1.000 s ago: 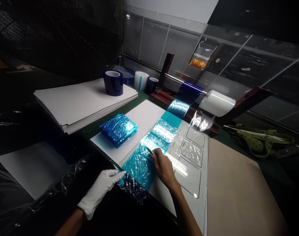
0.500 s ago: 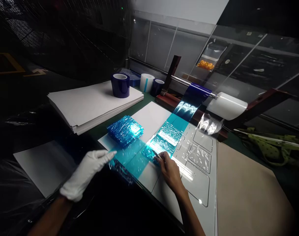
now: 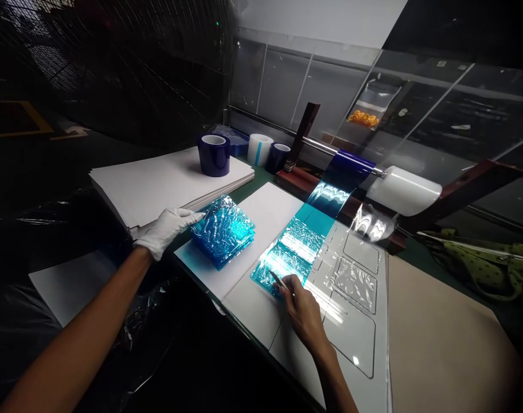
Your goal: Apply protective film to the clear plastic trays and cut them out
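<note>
Dim workshop, and a dark bench (image 3: 201,367) lit mostly by glare off the plastic. Biggest thing on it is the tan board (image 3: 437,338) on the right, then the stack of white sheets (image 3: 149,183) at the left with a dark blue tape roll (image 3: 213,155) standing on top. A white panel (image 3: 351,321) with rounded cut-outs lies in the middle.

From the roll on the rod (image 3: 347,160) at the back, a strip of blue film (image 3: 296,246) runs down toward the person. Its long axis goes from far right to near left, and the free cut end points at the person, lying flat on the panel.

Left hand (image 3: 169,226), in a white glove, rests at the edge of a pile of cut blue film pieces (image 3: 222,229), fingers loosely together and touching the pile, not pinching anything as far as one can tell. Right hand (image 3: 302,310) is bare, fingers pinched on a thin blade (image 3: 277,280) whose tip sits at the near end of the strip.

Judging by that, cutting well probably means keeping the blade low and square across the strip, with the film taut and flat so it doesn't wrinkle.
</note>
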`<state>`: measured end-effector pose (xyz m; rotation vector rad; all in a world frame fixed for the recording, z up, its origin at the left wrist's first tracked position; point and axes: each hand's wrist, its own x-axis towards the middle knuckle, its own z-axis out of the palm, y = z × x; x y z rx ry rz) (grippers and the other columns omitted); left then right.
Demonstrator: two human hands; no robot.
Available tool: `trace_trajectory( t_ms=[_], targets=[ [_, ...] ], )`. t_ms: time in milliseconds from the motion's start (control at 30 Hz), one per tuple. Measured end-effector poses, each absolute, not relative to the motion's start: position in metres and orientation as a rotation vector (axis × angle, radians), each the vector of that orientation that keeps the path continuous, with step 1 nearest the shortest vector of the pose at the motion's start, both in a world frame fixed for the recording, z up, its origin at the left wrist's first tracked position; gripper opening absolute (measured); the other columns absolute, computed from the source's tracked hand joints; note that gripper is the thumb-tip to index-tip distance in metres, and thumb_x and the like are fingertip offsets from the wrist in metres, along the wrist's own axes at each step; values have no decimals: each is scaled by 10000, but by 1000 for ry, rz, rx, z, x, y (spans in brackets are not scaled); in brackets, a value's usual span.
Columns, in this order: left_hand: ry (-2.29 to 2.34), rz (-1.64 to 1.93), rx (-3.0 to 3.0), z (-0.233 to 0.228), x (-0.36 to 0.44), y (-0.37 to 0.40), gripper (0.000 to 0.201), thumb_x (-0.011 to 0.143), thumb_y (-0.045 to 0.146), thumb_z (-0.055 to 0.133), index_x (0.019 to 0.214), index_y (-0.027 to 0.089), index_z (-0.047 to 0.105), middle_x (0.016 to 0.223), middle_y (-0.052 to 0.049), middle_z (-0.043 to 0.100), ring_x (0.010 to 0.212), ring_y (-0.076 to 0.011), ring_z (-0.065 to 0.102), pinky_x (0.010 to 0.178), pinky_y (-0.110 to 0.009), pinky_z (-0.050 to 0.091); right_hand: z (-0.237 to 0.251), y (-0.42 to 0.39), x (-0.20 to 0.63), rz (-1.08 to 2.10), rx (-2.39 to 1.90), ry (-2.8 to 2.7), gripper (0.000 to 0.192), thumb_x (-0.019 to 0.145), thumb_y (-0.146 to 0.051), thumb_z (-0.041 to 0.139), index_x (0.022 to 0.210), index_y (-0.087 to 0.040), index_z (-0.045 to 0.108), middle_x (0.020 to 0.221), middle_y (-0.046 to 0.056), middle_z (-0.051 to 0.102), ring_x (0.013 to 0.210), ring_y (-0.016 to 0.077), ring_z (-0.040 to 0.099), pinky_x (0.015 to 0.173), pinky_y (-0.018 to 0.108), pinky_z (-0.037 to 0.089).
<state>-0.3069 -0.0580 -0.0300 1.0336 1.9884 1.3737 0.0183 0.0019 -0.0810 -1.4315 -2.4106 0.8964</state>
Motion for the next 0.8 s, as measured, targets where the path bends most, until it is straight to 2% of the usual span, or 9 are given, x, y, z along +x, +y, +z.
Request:
trace_trajectory(
  t_ms=[133,333,433,500,567,633,667,733,800],
  targets=[
    [1925,1303,1046,-37,-314,-56,344,847,450,635,931,119,674,970,-57,699,958,-169,616,949,-400,446,-81,2,19,881,-1430,-2424,160,954,-344,324,962,-261,460,823,-12,697,717,212,597,611,272,315],
    [2051,1181,1102,-36,-317,-52,394,818,512,629,961,151,696,996,-54,701,999,-213,619,956,-408,455,-83,1,19,872,-1404,-2432,181,958,-366,312,957,-258,457,770,-14,676,663,206,592,586,272,312],
    [2361,1181,1077,-29,-310,-57,566,701,531,735,1138,181,655,1245,-115,594,1213,-372,474,1051,-554,327,-83,-1,20,864,-1389,-2431,182,962,-363,323,972,-261,473,811,-14,690,675,205,605,591,275,324],
    [2668,1198,1101,-25,-296,-61,659,704,531,729,1241,177,589,1338,-169,491,1265,-439,386,1039,-624,285,-80,-2,23,863,-1386,-2403,186,969,-366,338,985,-270,496,869,-19,702,713,196,627,605,272,345],
    [2814,1139,1341,-26,-269,-61,557,833,523,593,1260,167,563,1277,-171,524,1192,-375,477,978,-548,394,-75,1,27,810,-1397,-2345,195,976,-371,362,990,-281,535,930,-29,705,757,173,648,623,256,371],
    [2593,974,1750,-35,-235,-54,416,944,461,432,1224,189,574,1152,-102,613,1035,-238,588,883,-385,486,-69,8,33,654,-1433,-2314,202,978,-368,396,980,-283,579,965,-33,701,772,152,656,617,238,377],
    [2444,881,1892,-41,-216,-48,350,952,443,426,1154,229,616,1078,-46,651,966,-181,613,841,-306,501,-66,14,36,560,-1459,-2312,202,976,-356,413,975,-278,599,973,-29,698,774,149,657,604,235,370],
    [2247,695,2069,-57,-183,-29,264,958,371,435,1084,268,643,963,-2,668,838,-142,624,743,-257,503,-61,28,43,395,-1516,-2327,200,971,-319,438,971,-264,630,977,-12,693,780,161,653,578,242,340],
    [2208,564,2132,-72,-161,-7,237,947,306,462,1090,231,634,946,-29,660,852,-169,620,763,-303,503,-57,43,46,309,-1551,-2346,203,963,-280,453,957,-253,654,961,5,690,784,176,647,566,251,308]
  ],
)
